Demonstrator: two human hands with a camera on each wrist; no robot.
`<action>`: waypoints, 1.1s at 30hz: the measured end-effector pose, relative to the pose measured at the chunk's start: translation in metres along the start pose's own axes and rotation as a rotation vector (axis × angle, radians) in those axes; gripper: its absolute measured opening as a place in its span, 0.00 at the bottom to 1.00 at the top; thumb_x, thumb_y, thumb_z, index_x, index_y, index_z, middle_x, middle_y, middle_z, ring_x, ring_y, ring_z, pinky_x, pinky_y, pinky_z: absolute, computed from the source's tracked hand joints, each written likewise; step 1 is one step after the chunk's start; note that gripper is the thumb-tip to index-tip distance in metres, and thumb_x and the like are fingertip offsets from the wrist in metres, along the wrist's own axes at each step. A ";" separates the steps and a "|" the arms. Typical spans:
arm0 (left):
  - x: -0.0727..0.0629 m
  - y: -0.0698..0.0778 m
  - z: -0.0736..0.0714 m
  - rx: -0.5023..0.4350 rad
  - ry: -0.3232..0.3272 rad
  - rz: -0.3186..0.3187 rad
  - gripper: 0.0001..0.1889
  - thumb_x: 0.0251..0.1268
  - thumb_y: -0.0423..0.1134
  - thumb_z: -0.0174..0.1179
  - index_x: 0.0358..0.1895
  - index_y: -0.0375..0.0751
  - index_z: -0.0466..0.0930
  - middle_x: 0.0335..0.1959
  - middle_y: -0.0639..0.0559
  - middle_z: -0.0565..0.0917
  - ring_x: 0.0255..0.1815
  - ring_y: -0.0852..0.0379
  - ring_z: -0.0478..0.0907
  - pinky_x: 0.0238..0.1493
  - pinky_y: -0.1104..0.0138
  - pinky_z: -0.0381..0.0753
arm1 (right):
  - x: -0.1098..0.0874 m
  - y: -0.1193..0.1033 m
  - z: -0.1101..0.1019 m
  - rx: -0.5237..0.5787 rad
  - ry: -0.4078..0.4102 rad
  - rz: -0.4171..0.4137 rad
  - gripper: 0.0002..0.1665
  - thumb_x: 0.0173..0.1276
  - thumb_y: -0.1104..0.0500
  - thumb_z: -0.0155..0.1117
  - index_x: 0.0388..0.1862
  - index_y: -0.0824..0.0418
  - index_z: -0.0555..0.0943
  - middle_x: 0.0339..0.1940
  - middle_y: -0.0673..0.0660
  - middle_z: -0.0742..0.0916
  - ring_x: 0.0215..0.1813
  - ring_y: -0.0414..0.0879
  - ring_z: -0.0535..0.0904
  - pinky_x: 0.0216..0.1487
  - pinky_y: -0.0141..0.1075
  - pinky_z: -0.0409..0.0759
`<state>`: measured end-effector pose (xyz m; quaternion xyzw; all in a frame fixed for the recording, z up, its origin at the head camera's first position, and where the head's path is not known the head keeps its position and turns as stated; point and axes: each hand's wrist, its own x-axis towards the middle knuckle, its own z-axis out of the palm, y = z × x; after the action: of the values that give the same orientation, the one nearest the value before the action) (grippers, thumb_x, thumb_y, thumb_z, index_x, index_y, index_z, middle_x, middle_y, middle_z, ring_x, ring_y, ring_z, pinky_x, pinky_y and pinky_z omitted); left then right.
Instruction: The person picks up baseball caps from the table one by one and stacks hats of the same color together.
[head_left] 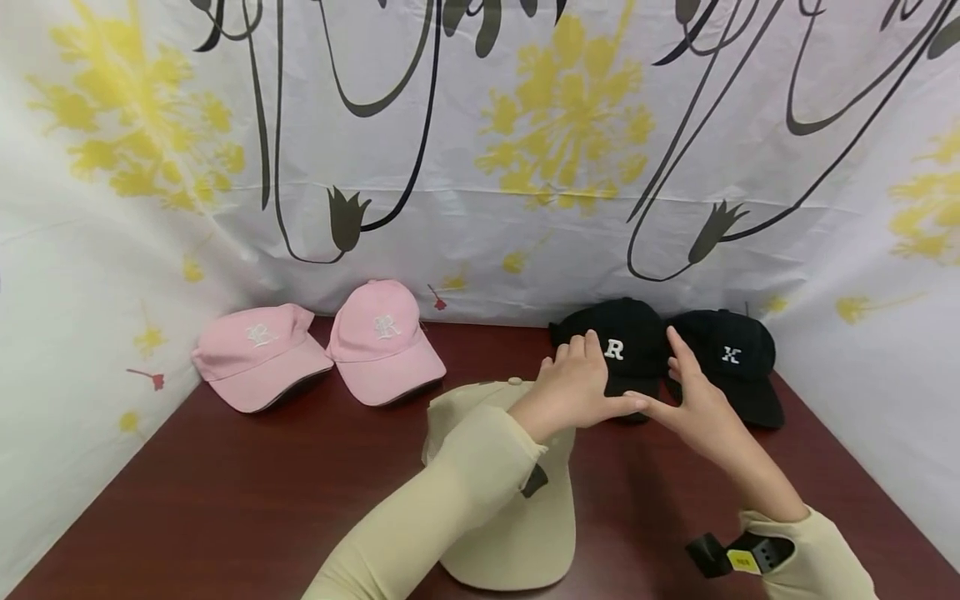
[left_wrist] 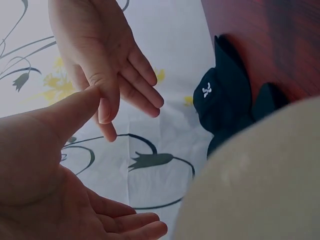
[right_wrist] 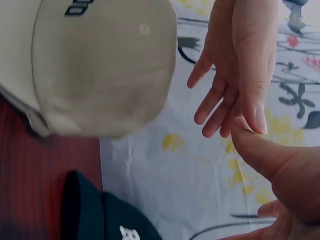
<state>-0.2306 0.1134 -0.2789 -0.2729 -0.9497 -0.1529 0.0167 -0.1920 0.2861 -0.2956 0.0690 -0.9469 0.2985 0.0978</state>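
I have the bare left hand [head_left: 568, 385] and bare right hand [head_left: 697, 407] raised empty, fingers extended, thumbs touching, with the beige fabric cap [head_left: 521, 533] lying leftward, nearer the left, its long axis running brim-first toward the near edge of the dark-red wooden table [head_left: 225, 500].

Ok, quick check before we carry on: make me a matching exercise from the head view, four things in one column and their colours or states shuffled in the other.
Things:
1. Leftmost cap
2. Left hand
3. Rightmost cap
4. Cap nearest the camera

Colours and states:
A. Black, with a pale letter on its front
B. Beige, partly hidden by the left sleeve
C. Pink, with a pale letter on its front
D. Holding nothing, thumb tip at the thumb of the right hand

Right pairs: 1-C, 2-D, 3-A, 4-B
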 end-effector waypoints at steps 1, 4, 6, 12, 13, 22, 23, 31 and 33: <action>0.003 0.003 0.001 0.003 -0.009 0.000 0.51 0.55 0.71 0.47 0.72 0.36 0.44 0.69 0.46 0.55 0.66 0.53 0.56 0.60 0.58 0.62 | 0.000 0.003 -0.002 0.001 -0.001 0.007 0.60 0.62 0.47 0.62 0.73 0.58 0.29 0.65 0.81 0.56 0.64 0.72 0.55 0.52 0.64 0.61; 0.011 0.009 0.004 0.012 -0.030 0.003 0.51 0.55 0.70 0.47 0.72 0.37 0.44 0.70 0.46 0.54 0.67 0.53 0.56 0.61 0.57 0.62 | -0.001 0.013 -0.006 0.006 -0.003 0.025 0.60 0.62 0.46 0.62 0.73 0.58 0.29 0.65 0.81 0.55 0.64 0.72 0.55 0.51 0.65 0.61; 0.016 0.013 0.007 0.019 -0.041 0.005 0.51 0.55 0.70 0.47 0.72 0.37 0.45 0.70 0.46 0.54 0.67 0.53 0.56 0.61 0.57 0.62 | -0.001 0.020 -0.008 0.005 -0.004 0.040 0.60 0.62 0.46 0.62 0.73 0.58 0.29 0.65 0.81 0.55 0.64 0.73 0.55 0.51 0.65 0.61; 0.031 0.024 0.018 0.049 -0.070 -0.018 0.51 0.53 0.71 0.49 0.71 0.37 0.47 0.69 0.47 0.56 0.65 0.54 0.57 0.59 0.56 0.63 | -0.003 0.041 -0.012 -0.002 -0.015 0.087 0.60 0.63 0.43 0.60 0.72 0.58 0.27 0.65 0.81 0.53 0.64 0.73 0.55 0.51 0.66 0.60; 0.034 0.026 0.020 0.055 -0.078 -0.029 0.52 0.52 0.71 0.50 0.71 0.37 0.47 0.69 0.47 0.55 0.66 0.54 0.57 0.59 0.56 0.63 | -0.004 0.044 -0.013 -0.001 -0.016 0.093 0.60 0.63 0.43 0.59 0.72 0.58 0.26 0.66 0.80 0.52 0.64 0.73 0.54 0.51 0.66 0.60; 0.060 0.035 0.038 0.075 -0.152 -0.140 0.52 0.50 0.66 0.58 0.72 0.40 0.47 0.70 0.51 0.53 0.67 0.56 0.54 0.60 0.57 0.62 | -0.005 0.071 -0.016 0.001 -0.029 0.128 0.60 0.64 0.42 0.58 0.72 0.59 0.26 0.67 0.80 0.51 0.63 0.74 0.54 0.50 0.66 0.60; 0.063 0.035 0.040 0.075 -0.155 -0.150 0.51 0.50 0.65 0.59 0.72 0.40 0.47 0.70 0.51 0.54 0.66 0.56 0.54 0.59 0.57 0.62 | -0.005 0.074 -0.016 0.000 -0.034 0.137 0.60 0.63 0.42 0.58 0.72 0.60 0.26 0.66 0.80 0.51 0.63 0.74 0.54 0.50 0.66 0.60; 0.086 0.039 0.052 0.053 -0.167 -0.223 0.50 0.53 0.62 0.59 0.72 0.40 0.46 0.70 0.49 0.53 0.65 0.54 0.55 0.59 0.57 0.62 | 0.001 0.090 -0.008 0.012 -0.065 0.195 0.62 0.62 0.40 0.58 0.71 0.64 0.27 0.65 0.81 0.52 0.63 0.74 0.54 0.52 0.65 0.61; 0.090 0.041 0.054 0.049 -0.164 -0.235 0.50 0.53 0.62 0.59 0.72 0.40 0.46 0.69 0.49 0.53 0.65 0.54 0.55 0.59 0.56 0.62 | 0.004 0.093 -0.006 0.025 -0.072 0.209 0.62 0.62 0.40 0.59 0.71 0.65 0.28 0.66 0.80 0.51 0.63 0.74 0.53 0.53 0.64 0.61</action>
<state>-0.2833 0.2087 -0.3088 -0.1708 -0.9767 -0.1079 -0.0723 -0.2123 0.3647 -0.3414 -0.0185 -0.9480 0.3163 0.0312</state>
